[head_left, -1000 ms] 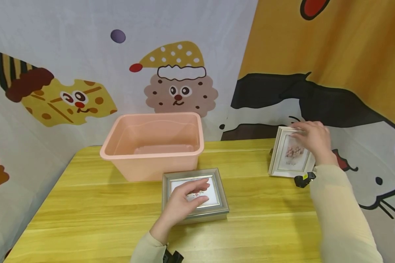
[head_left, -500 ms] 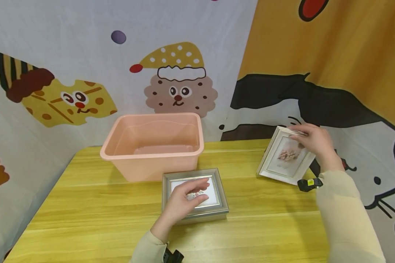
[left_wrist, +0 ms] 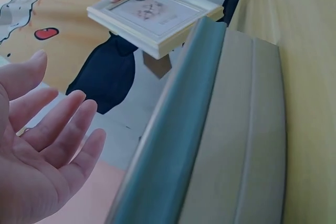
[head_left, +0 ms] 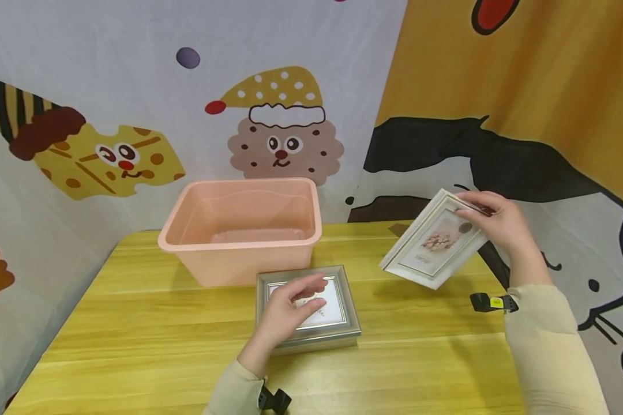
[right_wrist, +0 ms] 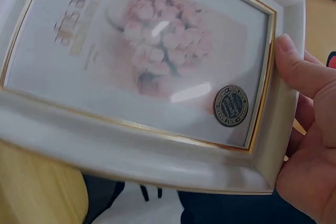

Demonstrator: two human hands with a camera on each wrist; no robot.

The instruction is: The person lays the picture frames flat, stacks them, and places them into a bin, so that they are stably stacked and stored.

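A white picture frame (head_left: pixel 436 242) with a gold inner edge and a pink flower print is tilted above the table's right side. My right hand (head_left: pixel 503 225) grips it by its upper edge, the thumb on the front face and the fingers behind, as the right wrist view shows. A grey-silver picture frame box (head_left: pixel 342 300) lies flat on the table, face up. Over it hovers my left hand (head_left: pixel 285 311), fingers relaxed and apart, holding nothing. In the left wrist view, the left palm (left_wrist: pixel 42 171) is beside the box's edge (left_wrist: pixel 173 129).
A pink plastic bin (head_left: pixel 239 265) stands at the back left, just behind the grey-silver frame. The yellow wood-grain table (head_left: pixel 135 323) meets a cartoon-printed cloth (head_left: pixel 150 104) at the back and sides.
My right hand has lifted the white frame from its upright stand on the table, tilting it and bringing it to the left. The left hand stays nearly still.
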